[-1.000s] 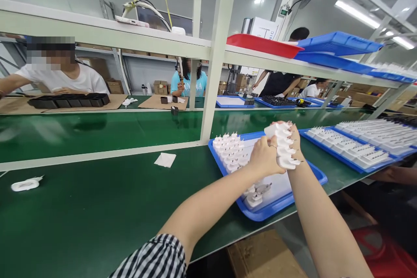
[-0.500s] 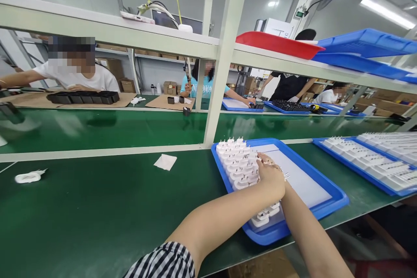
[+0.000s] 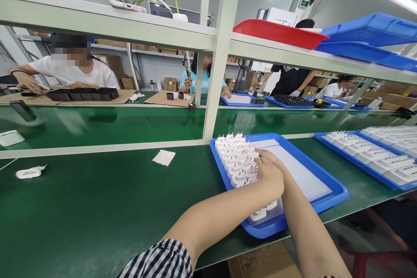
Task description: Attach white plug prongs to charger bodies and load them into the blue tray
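Observation:
White plugs (image 3: 233, 156), with their metal pins upward, stand in close rows along the left side of a blue tray (image 3: 325, 180). My left hand (image 3: 269, 174) reaches across to the right edge of these rows, its fingers bent against the plugs. Just beyond it, my right hand (image 3: 269, 155) touches the same edge. My forearms cross at the wrists, and the left hand covers much of the right one. What lies under both palms is hidden. A white sheet (image 3: 301, 169) lines the bare right part of the tray.
A folded tissue (image 3: 163, 157) and a small white item (image 3: 30, 172) lie on the green table (image 3: 107, 208). Further blue trays of white parts (image 3: 368, 152) stand at right. A shelf post (image 3: 219, 61) rises behind my tray. Co-workers sit across the bench.
The view has shifted slightly. My hands stay at the plugs' right edge; a plug whose pins showed right of my left hand is no longer visible. A co-worker's arm has drawn back.

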{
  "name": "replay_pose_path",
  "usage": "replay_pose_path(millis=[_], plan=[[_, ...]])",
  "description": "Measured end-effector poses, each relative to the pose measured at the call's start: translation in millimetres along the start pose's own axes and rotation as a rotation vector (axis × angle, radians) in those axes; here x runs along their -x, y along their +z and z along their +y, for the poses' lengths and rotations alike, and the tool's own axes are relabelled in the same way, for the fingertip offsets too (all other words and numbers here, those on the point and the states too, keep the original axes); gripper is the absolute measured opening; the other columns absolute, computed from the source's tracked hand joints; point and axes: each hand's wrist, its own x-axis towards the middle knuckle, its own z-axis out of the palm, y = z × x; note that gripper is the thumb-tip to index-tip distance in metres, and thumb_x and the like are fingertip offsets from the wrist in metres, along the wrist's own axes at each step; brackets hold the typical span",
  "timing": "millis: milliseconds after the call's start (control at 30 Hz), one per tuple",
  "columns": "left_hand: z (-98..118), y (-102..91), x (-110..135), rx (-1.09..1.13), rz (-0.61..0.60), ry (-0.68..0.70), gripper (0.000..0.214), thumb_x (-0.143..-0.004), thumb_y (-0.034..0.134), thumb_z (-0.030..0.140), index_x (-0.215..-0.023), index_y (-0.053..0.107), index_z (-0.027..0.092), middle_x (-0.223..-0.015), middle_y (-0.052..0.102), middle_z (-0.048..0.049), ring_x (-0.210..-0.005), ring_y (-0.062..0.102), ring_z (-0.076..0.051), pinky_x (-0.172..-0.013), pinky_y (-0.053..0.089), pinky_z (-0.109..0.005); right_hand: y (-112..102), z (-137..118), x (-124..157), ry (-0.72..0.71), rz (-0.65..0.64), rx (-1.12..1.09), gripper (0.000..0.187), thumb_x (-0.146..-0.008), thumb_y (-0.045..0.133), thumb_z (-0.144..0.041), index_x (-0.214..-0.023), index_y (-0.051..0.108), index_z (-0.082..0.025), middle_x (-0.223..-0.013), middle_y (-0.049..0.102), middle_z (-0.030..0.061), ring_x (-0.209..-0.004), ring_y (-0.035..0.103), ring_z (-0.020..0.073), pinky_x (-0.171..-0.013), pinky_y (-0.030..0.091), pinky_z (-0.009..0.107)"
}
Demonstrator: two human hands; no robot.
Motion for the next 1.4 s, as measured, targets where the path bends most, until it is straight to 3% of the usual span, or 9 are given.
replay_pose_path(millis=[167, 300, 400, 500, 633, 733, 1133, 1267, 1400], plan=[[-26, -18.3, 46, 0.073, 0.230, 0.148, 0.037, -0.068, 0.048, 0.035, -0.095, 0.053, 0.010, -0.104, 0.048, -0.0153, -0.100, 0.037, -0.028, -0.089, 0.017, -0.047, -3, 2, -5, 0.033, 0.130, -0.144, 0.043, -0.076, 0.018, -0.046, -0.090, 0.049, -0.019, -0.052, 0.047, 0.0007, -0.052, 0.050, 0.0140, -0.046, 0.041, 0.024], [-92, -8.7, 108, 0.116, 0.224, 0.223, 0.028, -0.068, 0.042, 0.041, -0.079, 0.056, 0.019, -0.083, 0.056, -0.0049, -0.085, 0.047, -0.022, -0.085, 0.027, -0.041, -17, 14, -2, 0.130, 0.115, -0.112, 0.028, -0.075, 0.030, -0.032, -0.086, 0.051, -0.017, -0.052, 0.050, 0.0018, -0.051, 0.051, 0.0132, -0.044, 0.040, 0.023], [-157, 6.7, 147, 0.115, 0.156, 0.073, 0.022, -0.070, 0.040, 0.038, -0.071, 0.055, 0.023, -0.079, 0.058, 0.0002, -0.076, 0.051, -0.018, -0.080, 0.031, -0.037, -28, 24, 16, 0.230, -0.032, -0.008, 0.016, -0.059, 0.048, -0.015, -0.072, 0.056, -0.018, -0.045, 0.049, -0.0013, -0.040, 0.046, 0.0111, -0.040, 0.037, 0.023], [-214, 19.6, 178, 0.092, 0.118, -0.125, 0.022, -0.071, 0.037, 0.037, -0.072, 0.054, 0.024, -0.078, 0.058, 0.0013, -0.073, 0.053, -0.018, -0.074, 0.036, -0.033, -33, 24, 41, 0.301, -0.209, 0.073, 0.028, -0.044, 0.051, -0.001, -0.066, 0.058, -0.018, -0.040, 0.047, -0.0031, -0.036, 0.044, 0.0113, -0.036, 0.035, 0.024], [-260, 34.3, 208, 0.116, 0.097, -0.237, 0.025, -0.070, 0.038, 0.042, -0.072, 0.055, 0.024, -0.079, 0.059, 0.0012, -0.073, 0.053, -0.018, -0.068, 0.040, -0.029, -30, 12, 65, 0.206, -0.393, 0.085, 0.037, -0.039, 0.054, -0.001, -0.071, 0.058, -0.018, -0.058, 0.056, -0.0002, -0.049, 0.050, 0.0137, -0.037, 0.035, 0.021], [-271, 44.2, 219, 0.145, 0.093, -0.257, 0.025, -0.070, 0.039, 0.042, -0.072, 0.055, 0.024, -0.080, 0.058, 0.0010, -0.073, 0.053, -0.017, -0.066, 0.041, -0.027, -25, 5, 69, 0.102, -0.442, 0.086, 0.042, -0.038, 0.055, -0.004, -0.076, 0.058, -0.021, -0.068, 0.058, -0.0008, -0.057, 0.050, 0.0137, -0.038, 0.035, 0.019], [-270, 70.2, 221, 0.098, 0.251, -0.198, 0.023, -0.073, 0.035, 0.037, -0.072, 0.051, 0.021, -0.081, 0.053, -0.0020, -0.075, 0.049, -0.017, -0.066, 0.040, -0.028, -12, 13, 74, 0.089, -0.385, 0.004, 0.042, -0.045, 0.041, -0.006, -0.080, 0.061, -0.018, -0.077, 0.062, 0.0011, -0.057, 0.049, 0.0129, -0.044, 0.035, 0.020], [-273, 76.9, 222, 0.102, 0.291, -0.168, 0.023, -0.073, 0.036, 0.038, -0.073, 0.051, 0.021, -0.080, 0.053, -0.0028, -0.074, 0.048, -0.017, -0.064, 0.040, -0.027, -7, 21, 59, 0.146, -0.120, -0.208, 0.038, -0.059, 0.045, -0.021, -0.095, 0.056, -0.016, -0.094, 0.058, 0.0072, -0.081, 0.051, 0.0187, -0.063, 0.041, 0.024], [-273, 79.7, 224, 0.096, 0.331, -0.148, 0.022, -0.073, 0.036, 0.037, -0.074, 0.051, 0.021, -0.081, 0.052, -0.0030, -0.076, 0.048, -0.017, -0.065, 0.040, -0.027, 4, 18, 40, 0.161, 0.039, -0.312, 0.053, -0.073, 0.020, -0.048, -0.113, 0.041, -0.019, -0.107, 0.050, 0.0074, -0.094, 0.048, 0.0210, -0.070, 0.041, 0.030]])
